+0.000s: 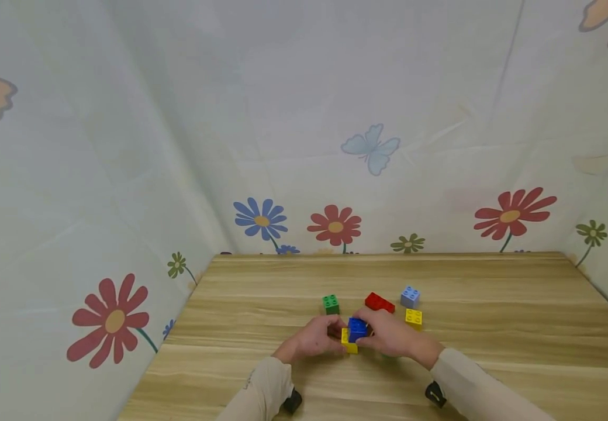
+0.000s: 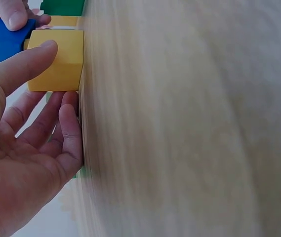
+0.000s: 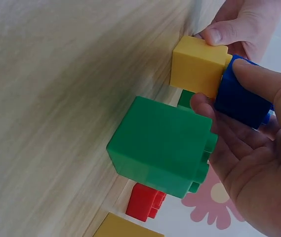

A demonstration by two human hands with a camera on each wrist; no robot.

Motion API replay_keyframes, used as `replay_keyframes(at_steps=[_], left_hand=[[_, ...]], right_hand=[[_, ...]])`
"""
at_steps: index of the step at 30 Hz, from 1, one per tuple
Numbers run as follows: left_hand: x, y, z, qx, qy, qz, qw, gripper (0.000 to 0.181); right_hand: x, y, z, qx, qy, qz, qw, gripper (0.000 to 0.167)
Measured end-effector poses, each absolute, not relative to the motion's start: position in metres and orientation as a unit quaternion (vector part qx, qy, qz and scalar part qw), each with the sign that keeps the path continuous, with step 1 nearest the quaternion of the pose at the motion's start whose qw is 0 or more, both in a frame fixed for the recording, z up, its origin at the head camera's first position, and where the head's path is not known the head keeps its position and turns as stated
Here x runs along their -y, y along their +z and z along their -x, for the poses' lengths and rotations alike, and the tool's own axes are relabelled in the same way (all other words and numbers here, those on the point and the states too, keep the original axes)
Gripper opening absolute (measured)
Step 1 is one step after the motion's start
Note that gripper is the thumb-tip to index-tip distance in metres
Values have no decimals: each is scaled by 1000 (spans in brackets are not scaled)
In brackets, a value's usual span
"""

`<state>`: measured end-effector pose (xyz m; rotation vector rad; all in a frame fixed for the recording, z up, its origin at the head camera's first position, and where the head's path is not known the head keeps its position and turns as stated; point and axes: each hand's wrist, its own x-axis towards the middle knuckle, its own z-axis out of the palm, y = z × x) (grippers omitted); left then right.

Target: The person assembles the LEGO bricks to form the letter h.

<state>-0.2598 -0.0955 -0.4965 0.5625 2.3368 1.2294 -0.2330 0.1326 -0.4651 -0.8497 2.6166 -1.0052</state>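
Note:
My left hand [image 1: 314, 337] pinches a yellow building brick [image 2: 63, 66] that stands on the table, its thumb on the near side. On top of it, offset to one side in the head view, sits a dark blue brick [image 1: 356, 330]. Thumb and fingers of my right hand [image 1: 392, 334] grip this blue brick. In the right wrist view the blue brick [image 3: 243, 94] meets the studs of the yellow one [image 3: 199, 64]; whether it is fully pressed down I cannot tell. A green brick [image 3: 160, 145] stands close by the right hand, mostly hidden under it in the head view.
Behind the hands stand another green brick [image 1: 330, 303], a longer red brick [image 1: 379, 302], a light blue brick [image 1: 410, 297] and a second yellow brick [image 1: 414, 317]. The wooden table [image 1: 262, 280] ends at a flower-printed cloth [image 1: 414, 193] at the back and left.

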Motion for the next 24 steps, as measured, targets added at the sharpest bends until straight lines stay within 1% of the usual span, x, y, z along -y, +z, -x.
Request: replay_keyframes(at_steps=[11, 24], left_hand=[[95, -497, 259, -841, 448, -214, 215, 24], [97, -501, 261, -838, 454, -218, 210, 27]], right_hand=[[-126, -470, 237, -889, -336, 293, 101, 45], [-121, -467, 238, -897, -321, 285, 105, 46]])
